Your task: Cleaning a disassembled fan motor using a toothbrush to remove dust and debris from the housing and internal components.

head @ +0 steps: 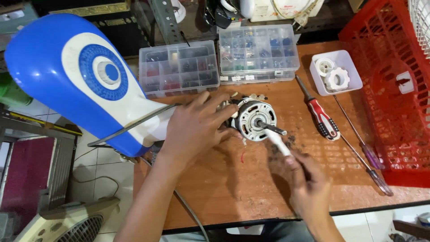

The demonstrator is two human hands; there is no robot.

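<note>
A round fan motor [254,119] with a steel shaft lies on the brown wooden table [233,188], joined to a blue and white fan housing [76,76] that hangs over the table's left edge. My left hand [195,125] grips the motor's left side. My right hand [301,177] holds a thin white-handled tool [279,143], its tip touching the motor face just below the shaft.
Two clear compartment boxes [179,67] [257,51] of small parts stand at the back. A red-handled screwdriver [320,114] and two thin screwdrivers [365,152] lie on the right. A white tray [345,58] holds plastic knobs. A red crate [394,89] fills the right edge.
</note>
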